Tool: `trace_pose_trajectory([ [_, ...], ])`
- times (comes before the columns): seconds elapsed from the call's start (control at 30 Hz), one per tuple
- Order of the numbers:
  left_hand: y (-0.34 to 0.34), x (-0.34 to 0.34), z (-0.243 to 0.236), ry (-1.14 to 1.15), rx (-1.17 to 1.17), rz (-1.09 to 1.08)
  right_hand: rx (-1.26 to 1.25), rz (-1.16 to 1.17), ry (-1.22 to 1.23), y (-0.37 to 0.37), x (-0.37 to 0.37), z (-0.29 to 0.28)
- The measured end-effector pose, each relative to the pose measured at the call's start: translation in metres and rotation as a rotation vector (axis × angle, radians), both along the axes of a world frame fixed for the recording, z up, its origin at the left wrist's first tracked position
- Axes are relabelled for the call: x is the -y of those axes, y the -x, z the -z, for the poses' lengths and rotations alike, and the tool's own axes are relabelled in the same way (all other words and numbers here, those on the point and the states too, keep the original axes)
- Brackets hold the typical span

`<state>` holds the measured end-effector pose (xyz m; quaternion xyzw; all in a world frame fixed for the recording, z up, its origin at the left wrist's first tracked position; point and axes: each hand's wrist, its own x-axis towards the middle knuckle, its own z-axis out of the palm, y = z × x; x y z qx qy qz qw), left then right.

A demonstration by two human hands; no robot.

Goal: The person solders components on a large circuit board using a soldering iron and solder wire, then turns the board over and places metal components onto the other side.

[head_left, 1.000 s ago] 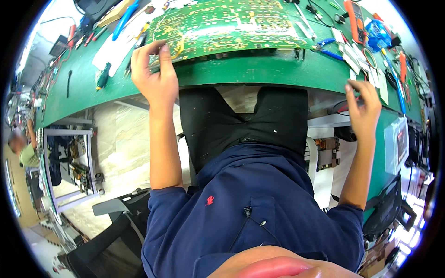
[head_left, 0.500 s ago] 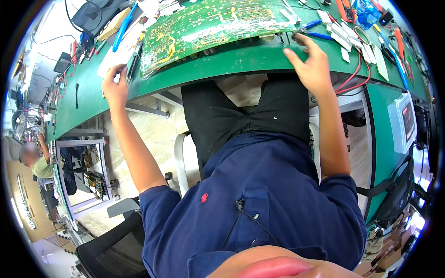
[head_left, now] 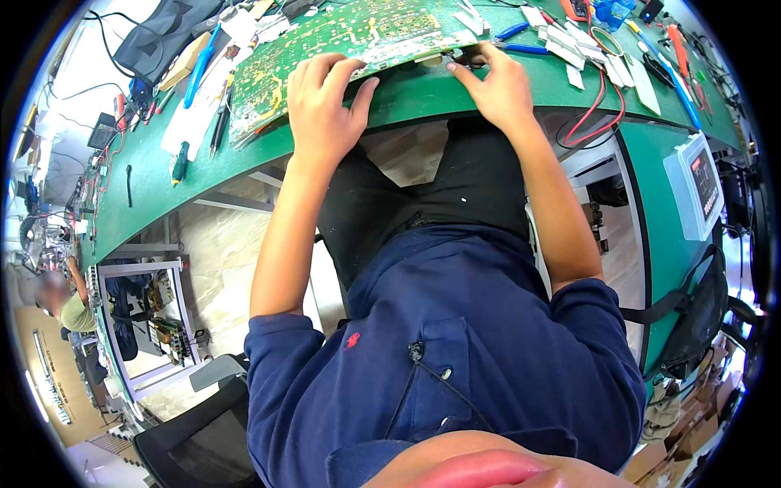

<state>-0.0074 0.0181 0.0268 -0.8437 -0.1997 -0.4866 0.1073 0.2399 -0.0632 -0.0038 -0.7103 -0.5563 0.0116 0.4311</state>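
A large green circuit board [head_left: 325,45] lies on the green workbench, with many solder points on its upper face. My left hand [head_left: 324,110] is at its front edge, fingers slightly blurred over the board and thumb held apart; no object shows in it. At the board's right front corner, my right hand [head_left: 503,88] has its thumb and fingers around the edge, beside small dark parts there. The underside of the board is mostly hidden. A green-handled screwdriver [head_left: 181,163] rests on the bench to the left of my left hand.
Blue-handled pliers [head_left: 525,49] lie beyond my right hand, near white strips [head_left: 567,47] and a red cable [head_left: 592,122]. On the left are a blue tool [head_left: 202,69], black tweezers [head_left: 220,126] and white paper [head_left: 189,122]. Another person [head_left: 73,305] is at far left.
My left hand has moved right, off the spot where the screwdriver now shows, to the board's front edge. My right hand has closed in on the board's right corner.
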Motion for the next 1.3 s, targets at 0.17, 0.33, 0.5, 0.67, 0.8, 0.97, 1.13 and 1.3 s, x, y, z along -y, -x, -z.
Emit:
trace_pose_trajectory([
  [0.17, -0.014, -0.010, 0.009, 0.071, 0.004, -0.044, 0.075, 0.056, -0.048, 0.009, 0.005, 0.003],
  [0.33, -0.006, -0.019, 0.022, 0.031, -0.037, -0.035, 0.133, 0.046, -0.152, 0.011, 0.006, 0.008],
  [0.5, -0.005, -0.016, 0.023, 0.008, 0.018, -0.028, 0.179, 0.004, -0.345, 0.012, 0.005, 0.014],
  [0.67, -0.004, -0.013, 0.013, 0.017, 0.052, -0.003, 0.287, -0.127, -0.511, 0.005, 0.002, 0.013],
  [0.8, 0.003, -0.013, 0.010, 0.039, 0.106, 0.042, 0.330, -0.189, -0.590, 0.010, 0.006, 0.001],
  [0.97, 0.013, -0.010, -0.008, 0.052, 0.160, 0.032, 0.378, -0.212, -0.576, 0.026, 0.018, -0.038],
  [1.13, 0.016, -0.014, -0.027, 0.128, 0.184, 0.054, 0.359, -0.179, -0.502, 0.035, 0.026, -0.058],
  [1.3, 0.017, -0.022, -0.051, 0.102, 0.081, 0.015, 0.098, -0.143, -0.313, 0.042, 0.023, -0.070],
])
